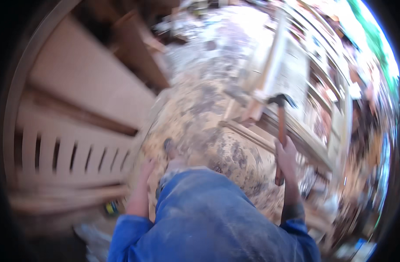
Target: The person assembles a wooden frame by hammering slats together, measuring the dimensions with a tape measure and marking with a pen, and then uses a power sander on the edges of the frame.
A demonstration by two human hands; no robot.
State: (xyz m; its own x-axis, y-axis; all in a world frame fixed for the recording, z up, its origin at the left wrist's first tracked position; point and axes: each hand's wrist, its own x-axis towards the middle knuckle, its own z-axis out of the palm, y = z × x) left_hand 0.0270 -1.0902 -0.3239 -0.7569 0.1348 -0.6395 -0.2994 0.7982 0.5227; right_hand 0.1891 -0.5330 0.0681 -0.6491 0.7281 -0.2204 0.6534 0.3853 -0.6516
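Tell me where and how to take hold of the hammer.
Probably best by the hammer's brown handle, from its right side, where the right grip wraps it: the handle is long and slim, with the dark head at its upper end, clear of the hold.

The floor (pixel 195 115) is pale tan, mottled with dark grey patches, its surface dusty-looking; a pale wooden frame with crossbars (pixel 276 54) rests on it at right; a large wooden piece with a slotted panel (pixel 47 161) borders it at left; a foot (pixel 168 145) stands between them; motion blur hides finer bits.
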